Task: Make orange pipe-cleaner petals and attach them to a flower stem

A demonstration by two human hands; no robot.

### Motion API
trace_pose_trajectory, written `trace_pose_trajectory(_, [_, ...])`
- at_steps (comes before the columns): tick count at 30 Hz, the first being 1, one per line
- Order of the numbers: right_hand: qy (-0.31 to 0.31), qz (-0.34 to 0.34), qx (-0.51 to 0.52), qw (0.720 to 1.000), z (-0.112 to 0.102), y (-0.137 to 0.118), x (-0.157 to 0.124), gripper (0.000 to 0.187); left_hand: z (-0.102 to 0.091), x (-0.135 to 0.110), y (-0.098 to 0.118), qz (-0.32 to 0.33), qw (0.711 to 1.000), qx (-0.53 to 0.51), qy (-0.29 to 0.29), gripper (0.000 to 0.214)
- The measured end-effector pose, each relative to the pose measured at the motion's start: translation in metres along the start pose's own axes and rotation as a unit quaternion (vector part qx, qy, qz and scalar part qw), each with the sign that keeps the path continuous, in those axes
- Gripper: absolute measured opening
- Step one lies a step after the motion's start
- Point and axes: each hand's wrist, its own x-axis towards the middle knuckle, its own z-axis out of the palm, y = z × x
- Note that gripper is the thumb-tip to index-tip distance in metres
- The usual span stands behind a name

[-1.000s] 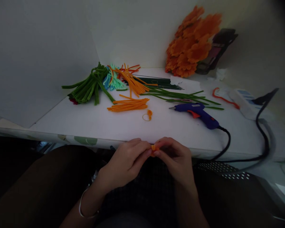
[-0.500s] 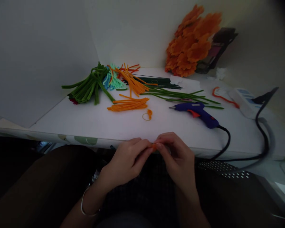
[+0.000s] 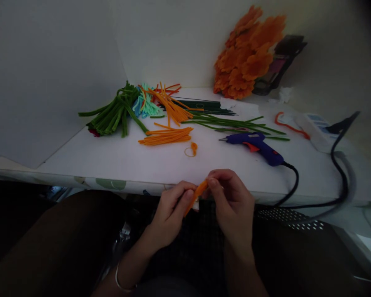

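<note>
At the table's front edge, my left hand (image 3: 170, 212) pinches an orange pipe cleaner piece (image 3: 198, 194) between thumb and fingers. My right hand (image 3: 234, 206) grips its upper end, the fingers closed. The piece slants down to the left and looks folded or doubled; its exact shape is blurred. Just beyond the hands lies a small orange twisted piece (image 3: 194, 146) with a thin loop. Behind that is a flat bundle of orange pipe cleaners (image 3: 167, 136), with another orange bunch (image 3: 173, 108) fanned out further back.
A blue glue gun (image 3: 259, 145) lies on the right, its black cord (image 3: 297, 181) hanging over the edge. Green pipe cleaners (image 3: 116, 113) are heaped at left, more green stems (image 3: 235, 123) behind. Orange flowers (image 3: 245, 57) stand at the back, near a white power strip (image 3: 320, 132).
My hands have moved slightly apart, and more of the orange piece shows between them, now slanting. The things on the table stay in place.
</note>
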Motion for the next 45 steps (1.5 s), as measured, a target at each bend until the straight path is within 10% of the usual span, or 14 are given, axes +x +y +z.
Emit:
trace_pose_trajectory(12, [-0.018,0.014,-0.032,0.999,-0.005,-0.004,0.003,0.01,0.001,0.002,-0.019,0.185,0.976,-0.006,0.117,0.042])
trace_pose_trajectory(18, [-0.05,-0.034,-0.064,0.996,-0.007,-0.008,0.005,0.009,-0.002,0.009,-0.008,0.072,0.987,-0.129,0.069,0.005])
trace_pose_trajectory(25, [-0.138,-0.065,-0.053,0.987,-0.013,-0.011,0.006,0.008,-0.006,0.021,-0.001,-0.154,0.924,-0.344,-0.061,0.026])
trace_pose_trajectory(30, [-0.164,-0.061,-0.027,0.984,-0.015,-0.011,0.006,0.008,-0.012,0.026,0.005,-0.174,0.902,-0.367,-0.145,0.025])
trace_pose_trajectory(45, [-0.269,-0.097,0.014,0.958,-0.02,-0.007,0.015,0.023,-0.031,0.027,0.027,-0.144,0.958,-0.165,-0.187,0.014])
